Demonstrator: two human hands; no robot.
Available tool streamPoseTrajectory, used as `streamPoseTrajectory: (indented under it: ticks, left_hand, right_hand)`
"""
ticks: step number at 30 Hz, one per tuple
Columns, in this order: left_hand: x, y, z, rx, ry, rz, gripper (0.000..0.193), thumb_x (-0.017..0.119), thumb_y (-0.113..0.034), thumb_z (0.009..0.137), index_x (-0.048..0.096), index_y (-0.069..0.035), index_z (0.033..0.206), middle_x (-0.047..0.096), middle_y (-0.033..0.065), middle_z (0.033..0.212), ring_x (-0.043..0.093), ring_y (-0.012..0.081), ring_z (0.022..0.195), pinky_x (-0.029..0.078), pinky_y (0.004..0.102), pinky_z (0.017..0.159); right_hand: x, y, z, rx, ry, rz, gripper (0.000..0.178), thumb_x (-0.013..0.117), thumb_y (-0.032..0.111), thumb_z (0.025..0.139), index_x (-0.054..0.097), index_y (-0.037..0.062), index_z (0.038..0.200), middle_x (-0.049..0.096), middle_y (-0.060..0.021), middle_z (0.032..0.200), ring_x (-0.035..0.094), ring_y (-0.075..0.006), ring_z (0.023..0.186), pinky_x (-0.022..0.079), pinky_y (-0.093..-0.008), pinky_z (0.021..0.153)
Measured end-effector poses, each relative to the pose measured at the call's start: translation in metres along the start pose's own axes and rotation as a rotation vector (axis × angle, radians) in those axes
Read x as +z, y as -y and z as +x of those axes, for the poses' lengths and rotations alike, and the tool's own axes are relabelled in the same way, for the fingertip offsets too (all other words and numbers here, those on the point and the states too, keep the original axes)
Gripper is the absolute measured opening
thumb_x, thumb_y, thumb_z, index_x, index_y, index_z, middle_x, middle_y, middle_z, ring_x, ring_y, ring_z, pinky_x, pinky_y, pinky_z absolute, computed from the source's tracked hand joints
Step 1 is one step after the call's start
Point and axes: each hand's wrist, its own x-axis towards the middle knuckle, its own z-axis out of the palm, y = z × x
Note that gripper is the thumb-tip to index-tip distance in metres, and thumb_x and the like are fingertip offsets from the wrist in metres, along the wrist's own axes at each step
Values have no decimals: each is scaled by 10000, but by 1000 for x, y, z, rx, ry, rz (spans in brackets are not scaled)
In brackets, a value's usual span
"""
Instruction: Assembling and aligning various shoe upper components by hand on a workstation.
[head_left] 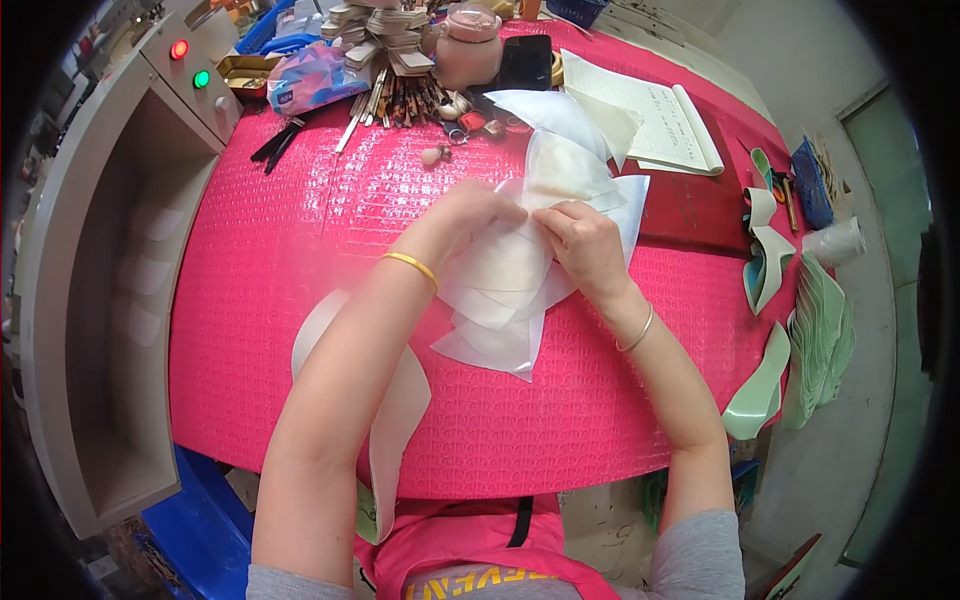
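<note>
Over the middle of the pink-covered table, my left hand and my right hand meet with fingers pinched on a thin translucent white sheet. The left fingertips are partly hidden behind the hand. More of these sheets overlap in a loose pile, some with cream-coloured inner shapes, and corners stick out toward me. Below my left forearm lies a long curved pale insole-shaped piece, which the forearm partly covers.
At the left stands a grey cabinet with red and green lights. Brushes, a pink lidded jar and a phone crowd the far side. An open notebook lies far right, with stacked green insole-shaped pieces near the right edge.
</note>
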Motion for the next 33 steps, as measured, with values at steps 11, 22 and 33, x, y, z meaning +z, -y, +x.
streamPoseTrajectory:
  ticks: [11, 22, 33]
  left_hand:
    - [-1, 3, -2, 77, 41, -85, 217, 684, -130, 694, 616, -1, 854, 609, 99, 743, 586, 167, 615, 449, 295, 510]
    - [15, 10, 4, 87, -97, -99, 271, 684, -116, 674, 608, 23, 895, 614, 110, 789, 601, 176, 659, 468, 268, 544]
    - [19, -6, 3, 127, -162, -52, 337, 671, -205, 676, 605, 42, 896, 592, 61, 741, 566, 129, 604, 440, 250, 515]
  right_hand:
    - [-1, 5, 5, -249, 63, -253, 59, 532, 57, 613, 479, 61, 638, 482, -55, 606, 547, -178, 577, 458, -287, 482]
    - [-11, -28, 28, 646, -79, 450, 59, 563, 37, 710, 578, -19, 718, 591, -81, 625, 563, -119, 535, 424, -237, 452]
    - [1, -19, 14, 329, -34, 433, 125, 604, 69, 716, 517, -16, 744, 474, -69, 704, 507, -184, 650, 421, -280, 622]
